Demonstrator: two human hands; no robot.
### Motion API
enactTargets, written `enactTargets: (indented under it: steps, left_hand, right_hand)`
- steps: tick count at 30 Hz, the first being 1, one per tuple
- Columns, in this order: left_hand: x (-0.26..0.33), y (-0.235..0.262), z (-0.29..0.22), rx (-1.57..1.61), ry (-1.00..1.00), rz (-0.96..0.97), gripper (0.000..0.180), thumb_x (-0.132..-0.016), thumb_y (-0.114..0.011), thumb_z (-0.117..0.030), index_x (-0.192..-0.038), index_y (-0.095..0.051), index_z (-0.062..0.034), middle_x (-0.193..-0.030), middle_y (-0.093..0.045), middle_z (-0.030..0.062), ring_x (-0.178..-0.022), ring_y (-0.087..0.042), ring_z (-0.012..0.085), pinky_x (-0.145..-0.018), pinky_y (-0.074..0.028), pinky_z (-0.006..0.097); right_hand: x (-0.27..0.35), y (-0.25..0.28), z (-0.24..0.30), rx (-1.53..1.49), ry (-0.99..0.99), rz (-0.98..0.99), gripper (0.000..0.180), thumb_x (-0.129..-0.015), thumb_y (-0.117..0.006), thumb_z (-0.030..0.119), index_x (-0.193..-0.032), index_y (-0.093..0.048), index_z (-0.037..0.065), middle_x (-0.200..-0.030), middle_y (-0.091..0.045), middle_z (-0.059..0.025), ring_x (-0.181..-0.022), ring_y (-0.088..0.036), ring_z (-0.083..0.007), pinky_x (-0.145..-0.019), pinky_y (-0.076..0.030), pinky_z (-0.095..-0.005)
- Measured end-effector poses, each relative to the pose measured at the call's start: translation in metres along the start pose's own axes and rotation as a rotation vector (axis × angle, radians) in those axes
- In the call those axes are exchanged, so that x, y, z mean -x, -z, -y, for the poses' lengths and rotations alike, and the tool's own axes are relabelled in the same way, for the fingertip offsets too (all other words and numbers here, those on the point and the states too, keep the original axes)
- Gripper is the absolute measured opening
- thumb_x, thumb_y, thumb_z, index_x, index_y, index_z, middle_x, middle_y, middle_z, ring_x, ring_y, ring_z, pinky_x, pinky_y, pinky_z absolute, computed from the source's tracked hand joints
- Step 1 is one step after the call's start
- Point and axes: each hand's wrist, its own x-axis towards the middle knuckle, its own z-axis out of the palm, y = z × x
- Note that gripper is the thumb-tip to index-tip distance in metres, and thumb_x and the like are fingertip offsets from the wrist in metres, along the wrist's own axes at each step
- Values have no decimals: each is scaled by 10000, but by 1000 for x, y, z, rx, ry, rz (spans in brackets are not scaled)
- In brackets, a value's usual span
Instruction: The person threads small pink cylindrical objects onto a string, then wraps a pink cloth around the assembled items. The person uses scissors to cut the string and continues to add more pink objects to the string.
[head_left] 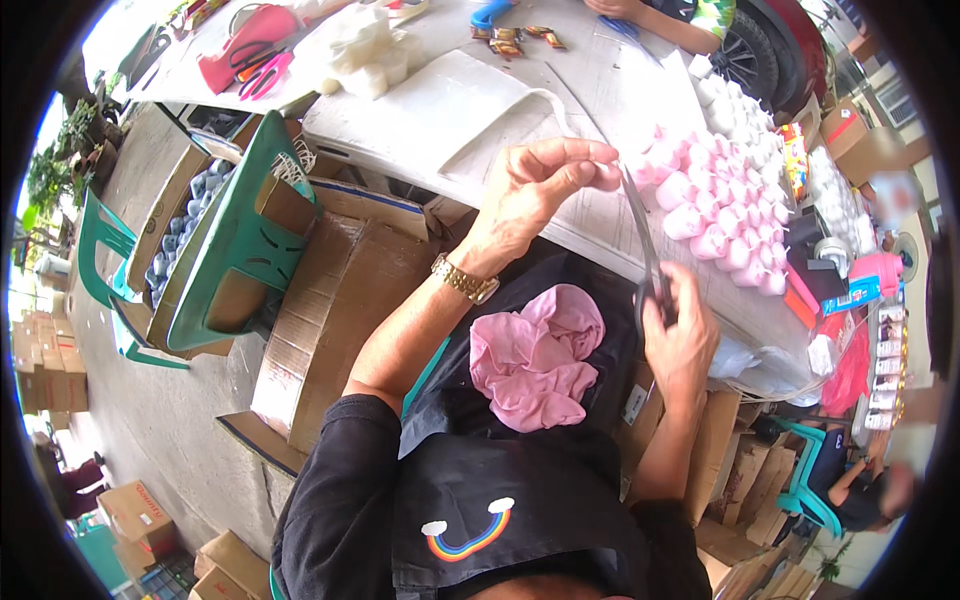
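My left hand [545, 190] is raised over the table's near edge, thumb and fingertips pinched together. What lies between the fingertips is too small to make out. A white strand [556, 112] runs across the table to behind its knuckles. My right hand [680, 335] grips the handles of long metal scissors [641, 225], whose blades point away from me and pass right beside the left fingertips. Just right of the blades stand many small pink rounded pieces [722, 205] with pointed tips. A crumpled pink cloth [540, 355] lies on my lap.
On the white table [400, 135] are a white sheet [465, 100], a white pile [365, 50], pink-handled scissors [265, 75] and white pieces [740, 105]. Another person's hand [615, 8] rests at the far edge. Left are a green chair [235, 240] and cardboard boxes [325, 300].
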Motion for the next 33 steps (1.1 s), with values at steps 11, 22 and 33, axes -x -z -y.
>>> enactTargets:
  steps: [11, 22, 33]
  left_hand:
    - [30, -11, -10, -895, -414, -97, 193, -877, -625, -12, -1028, -699, -106, -891, -738, 36, -852, -729, 196, -1022, -468, 478]
    - [52, -42, -9, -637, -186, -89, 277, -901, -591, 6, -1166, -668, 1, -906, -731, 149, -777, -681, 108, -749, -542, 263]
    - [-33, -7, -38, -1109, -357, -129, 301, -897, -578, -125, -1174, -658, -38, -773, -710, 127, -734, -716, 221, -664, -555, 321]
  right_hand:
    - [-95, -15, 52, 100, 522, -126, 217, -819, -660, 17, -1035, -684, 19, -1004, -664, -122, -904, -636, -275, -815, -504, -372]
    - [-38, -24, 49, -204, 415, -357, 235, -766, -728, -27, -984, -657, 28, -950, -646, -111, -861, -666, -259, -711, -545, -349]
    - [-13, -6, 15, -294, 239, -276, 21, -911, -562, -3, -930, -560, 5, -900, -589, -138, -748, -601, -278, -670, -499, -353]
